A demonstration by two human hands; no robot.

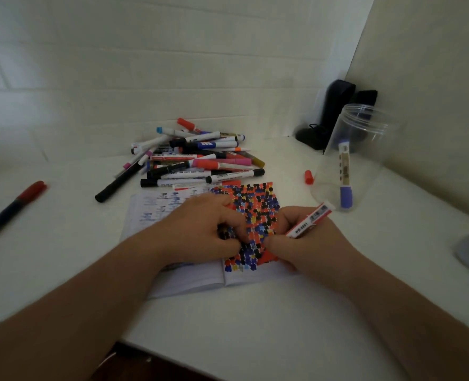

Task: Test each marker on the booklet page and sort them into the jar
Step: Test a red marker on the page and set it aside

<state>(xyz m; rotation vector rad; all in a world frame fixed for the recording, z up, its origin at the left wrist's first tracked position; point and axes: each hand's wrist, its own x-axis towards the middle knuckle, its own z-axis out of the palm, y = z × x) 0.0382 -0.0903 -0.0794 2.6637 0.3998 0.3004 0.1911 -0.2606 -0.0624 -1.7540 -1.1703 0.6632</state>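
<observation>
Only readable text: "WB-8801", or close to it, digits blurry, printed in dark letters on the white barrel of the red-and-white marker [310, 220] gripped in the right hand [296, 235]. Labels on the marker pile [200, 158] at 12 o'clock and print on the booklet [172, 215] too blurred to read.

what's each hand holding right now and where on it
Right hand grips the red-and-white marker near its tip end. Left hand holds nothing; it presses on the booklet.
</observation>
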